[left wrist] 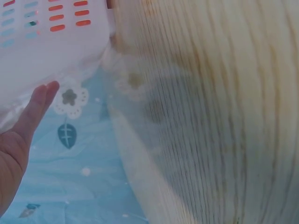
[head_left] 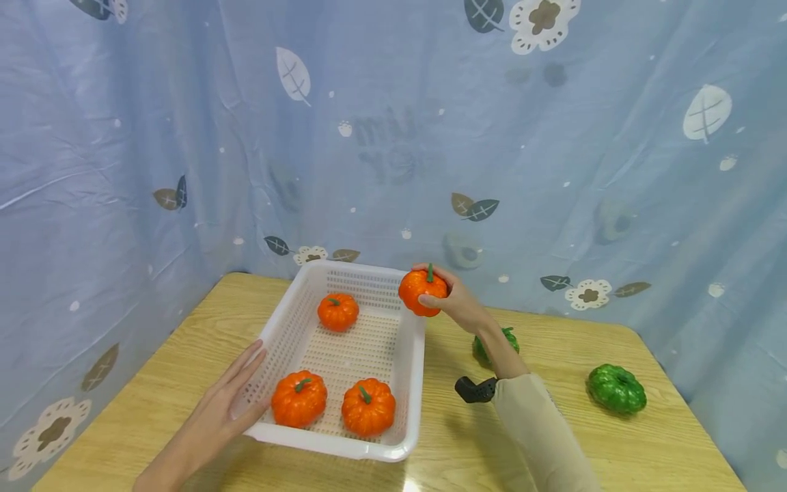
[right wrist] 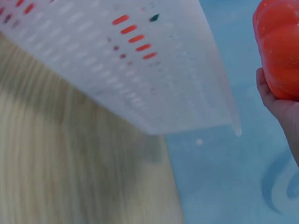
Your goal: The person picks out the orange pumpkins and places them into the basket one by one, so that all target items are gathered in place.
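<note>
My right hand (head_left: 447, 290) grips an orange pumpkin (head_left: 418, 292) with a green stem, up at the far right corner of a white plastic basket (head_left: 415, 383). The right wrist view shows this pumpkin (right wrist: 280, 49) beside the basket's slotted wall (right wrist: 187, 88). Three more orange pumpkins lie inside the basket: one at the back (head_left: 338, 312), one at the front left (head_left: 299, 399) and one at the front right (head_left: 368, 408). My left hand (head_left: 224, 400) rests at the basket's left rim, its fingers fairly straight. In the left wrist view these fingers (left wrist: 39, 102) lie along the basket's edge.
A green pumpkin (head_left: 617, 389) sits on the right of the wooden table (head_left: 664, 451). Another green pumpkin (head_left: 507, 339) is partly hidden behind my right forearm. A black device (head_left: 475, 390) is at my right wrist. A patterned blue curtain (head_left: 393, 137) hangs behind the table.
</note>
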Motion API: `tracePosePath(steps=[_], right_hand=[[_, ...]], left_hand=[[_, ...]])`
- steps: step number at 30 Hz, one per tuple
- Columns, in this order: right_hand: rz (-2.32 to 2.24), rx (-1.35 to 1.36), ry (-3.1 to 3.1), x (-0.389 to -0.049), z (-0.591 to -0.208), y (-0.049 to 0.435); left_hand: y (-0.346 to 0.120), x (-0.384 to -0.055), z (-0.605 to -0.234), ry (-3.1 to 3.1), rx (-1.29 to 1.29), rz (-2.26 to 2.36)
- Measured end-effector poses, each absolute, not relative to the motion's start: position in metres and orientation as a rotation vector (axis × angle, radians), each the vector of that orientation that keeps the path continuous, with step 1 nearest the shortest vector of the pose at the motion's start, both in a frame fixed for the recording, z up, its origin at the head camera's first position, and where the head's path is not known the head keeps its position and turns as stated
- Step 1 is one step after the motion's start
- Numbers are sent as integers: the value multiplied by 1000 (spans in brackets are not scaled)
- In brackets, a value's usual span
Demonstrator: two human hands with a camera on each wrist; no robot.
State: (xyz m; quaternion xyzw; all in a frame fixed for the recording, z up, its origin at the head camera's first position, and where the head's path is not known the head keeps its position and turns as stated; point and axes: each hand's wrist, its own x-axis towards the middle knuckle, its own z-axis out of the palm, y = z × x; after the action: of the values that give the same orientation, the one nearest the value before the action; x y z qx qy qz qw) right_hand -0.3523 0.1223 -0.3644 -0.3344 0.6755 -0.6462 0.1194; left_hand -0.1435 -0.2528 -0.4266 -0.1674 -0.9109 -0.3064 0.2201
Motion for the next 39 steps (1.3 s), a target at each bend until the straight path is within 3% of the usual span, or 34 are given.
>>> tracePosePath(steps=[13, 22, 31, 39], right_hand=[[-1597, -980, 1936, -376, -375, 75], [-1183, -1124, 1963, -383, -379, 51], [-790, -1172, 1875, -396, -366, 43], [-725, -1057, 1786, -420, -361, 45]], left_hand=[[-252, -146, -428, -2527, -448, -829], [-253, -142, -429, -2533, -418, -818], [-254, -143, -428, -2534, -404, -769], [-252, -147, -427, -2550, -411, -877]])
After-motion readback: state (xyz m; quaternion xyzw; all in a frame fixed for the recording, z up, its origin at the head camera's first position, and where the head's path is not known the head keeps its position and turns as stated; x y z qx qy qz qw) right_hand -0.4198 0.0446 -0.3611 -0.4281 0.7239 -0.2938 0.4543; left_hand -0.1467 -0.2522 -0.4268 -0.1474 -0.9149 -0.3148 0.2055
